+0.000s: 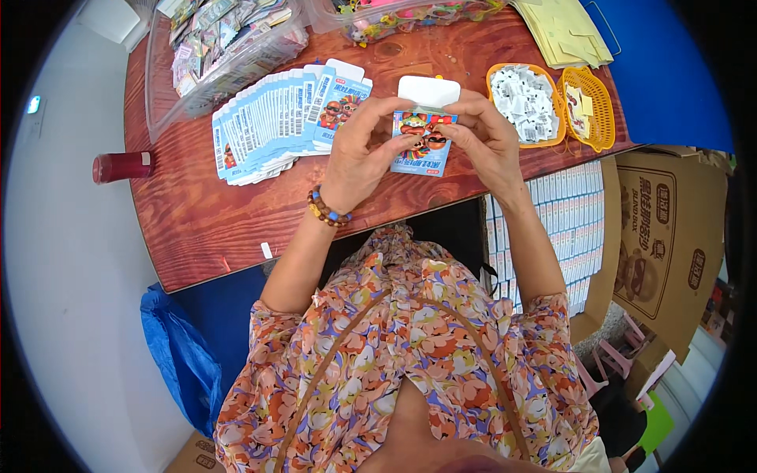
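Observation:
A small light-blue cardboard box (420,164) with cartoon figures on its face is held between my two hands over the table's front edge. Its white end flap (428,91) stands open at the far end. My left hand (364,142), with a beaded bracelet (325,210) on the wrist, grips the box's left side, thumb on the printed face. My right hand (490,140) closes on the right side, its thumb also on the face. Whether anything is inside the box is hidden. Just left of my left hand lies a fanned stack of flat blue cartons (264,114).
A clear bin of small packets (229,59) and a bin of colourful trinkets (422,22) stand behind. Right are a yellow basket of white sachets (524,102), an orange basket (603,110) and yellow paper envelopes (564,31). A red-capped jar (122,167) lies left; a carton of packed boxes (552,229) stands below right.

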`<state>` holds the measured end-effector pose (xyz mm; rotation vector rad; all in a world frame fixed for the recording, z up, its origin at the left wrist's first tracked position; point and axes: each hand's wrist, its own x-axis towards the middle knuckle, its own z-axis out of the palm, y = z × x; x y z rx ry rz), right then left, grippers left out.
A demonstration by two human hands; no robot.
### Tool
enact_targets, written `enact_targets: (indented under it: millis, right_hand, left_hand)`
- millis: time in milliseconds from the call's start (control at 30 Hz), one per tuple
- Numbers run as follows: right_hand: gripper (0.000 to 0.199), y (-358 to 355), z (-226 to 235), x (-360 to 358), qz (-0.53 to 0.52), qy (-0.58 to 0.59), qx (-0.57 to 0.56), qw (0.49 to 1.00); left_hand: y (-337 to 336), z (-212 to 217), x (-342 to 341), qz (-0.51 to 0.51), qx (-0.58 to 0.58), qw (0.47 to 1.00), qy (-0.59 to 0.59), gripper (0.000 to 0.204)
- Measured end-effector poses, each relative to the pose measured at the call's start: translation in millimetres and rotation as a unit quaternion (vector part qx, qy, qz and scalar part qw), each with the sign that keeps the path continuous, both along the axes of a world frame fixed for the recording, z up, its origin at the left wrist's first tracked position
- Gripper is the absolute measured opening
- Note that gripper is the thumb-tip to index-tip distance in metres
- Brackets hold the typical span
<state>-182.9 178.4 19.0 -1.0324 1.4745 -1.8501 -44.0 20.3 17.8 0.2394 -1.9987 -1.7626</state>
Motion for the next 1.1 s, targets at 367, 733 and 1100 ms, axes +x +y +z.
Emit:
enact_targets:
  millis: [367,733,1100]
  right_hand:
    - [0.012,8,18,-5,0.013,0.014,0.116,0.993]
    - [0.023,6,32,-25,0.131,-0.04,0.172,0.976]
    - [0.02,4,39,-22,0.11,0.067,0.224,0.966]
  left_hand:
    - [5,5,4,-0.017,0.05,0.997,-0.062,0.031]
    - [6,8,10,-0.033,0.017,0.996,-0.082,0.041]
    - [6,5,10,-0.036,0.041,0.994,-0.098,0.055]
